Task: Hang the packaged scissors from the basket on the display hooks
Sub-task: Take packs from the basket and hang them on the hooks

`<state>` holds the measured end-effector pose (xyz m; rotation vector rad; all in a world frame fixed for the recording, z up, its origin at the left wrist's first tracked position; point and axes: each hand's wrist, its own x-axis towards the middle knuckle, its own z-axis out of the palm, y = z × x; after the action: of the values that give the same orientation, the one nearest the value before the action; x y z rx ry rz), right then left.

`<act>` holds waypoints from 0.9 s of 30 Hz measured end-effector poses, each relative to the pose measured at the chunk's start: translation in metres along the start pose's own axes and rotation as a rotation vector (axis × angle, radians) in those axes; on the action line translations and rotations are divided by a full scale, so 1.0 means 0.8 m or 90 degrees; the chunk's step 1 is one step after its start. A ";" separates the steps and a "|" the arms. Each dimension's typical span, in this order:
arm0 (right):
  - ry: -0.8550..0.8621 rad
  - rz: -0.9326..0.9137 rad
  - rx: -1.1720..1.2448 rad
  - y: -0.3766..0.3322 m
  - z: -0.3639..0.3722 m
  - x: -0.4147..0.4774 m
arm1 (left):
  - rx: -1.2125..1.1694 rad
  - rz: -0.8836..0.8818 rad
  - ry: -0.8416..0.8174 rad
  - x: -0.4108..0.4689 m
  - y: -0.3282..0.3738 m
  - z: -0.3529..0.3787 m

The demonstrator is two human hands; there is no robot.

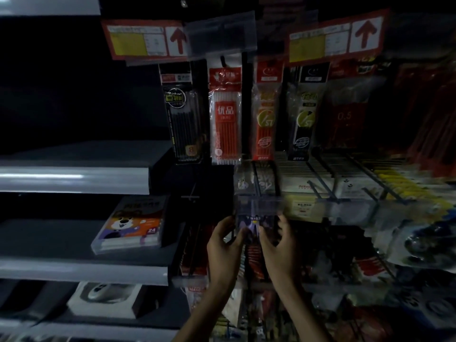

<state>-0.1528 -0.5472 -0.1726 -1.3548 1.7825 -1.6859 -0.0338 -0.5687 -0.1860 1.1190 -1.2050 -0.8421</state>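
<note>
A dark, blurred packaged scissors (254, 224) is held up in front of the display rack between both hands. My left hand (225, 245) grips its left edge with curled fingers. My right hand (278, 245) grips its right edge. The pack's top sits just under a clear price strip (259, 202) at the front of a display hook (261, 178) that carries other dark packs. The basket is out of view. The scene is dim, so the pack's details are hard to read.
Hanging pen refill packs (224, 114) fill the hooks above. More hooks with packs (345, 178) run to the right. On the left are grey shelves (74, 178) with a cartoon-dog box (133, 223) and a white boxed item (106, 297).
</note>
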 end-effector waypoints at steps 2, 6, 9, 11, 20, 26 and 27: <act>-0.005 0.004 -0.001 -0.002 -0.002 -0.002 | -0.003 -0.002 -0.005 -0.002 0.001 -0.003; -0.012 0.003 -0.001 0.000 -0.013 -0.014 | 0.026 0.017 -0.033 -0.011 0.010 -0.013; -0.005 -0.019 -0.038 0.003 -0.030 -0.039 | 0.081 0.027 -0.047 -0.025 0.013 -0.034; -0.016 -0.041 -0.063 0.000 -0.044 -0.063 | 0.156 0.076 -0.066 -0.039 0.015 -0.055; -0.267 -0.177 -0.109 -0.039 -0.021 -0.162 | 0.460 0.163 -0.053 -0.141 0.017 -0.201; -0.555 -0.220 -0.130 -0.046 0.085 -0.247 | 0.635 0.023 0.046 -0.223 -0.014 -0.345; -0.601 -0.216 -0.138 -0.047 0.106 -0.264 | 0.653 -0.019 0.057 -0.237 -0.019 -0.371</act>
<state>0.0310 -0.4224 -0.2334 -2.1460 1.2144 -0.7055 0.2207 -0.3338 -0.2502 1.9575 -1.5861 -0.1298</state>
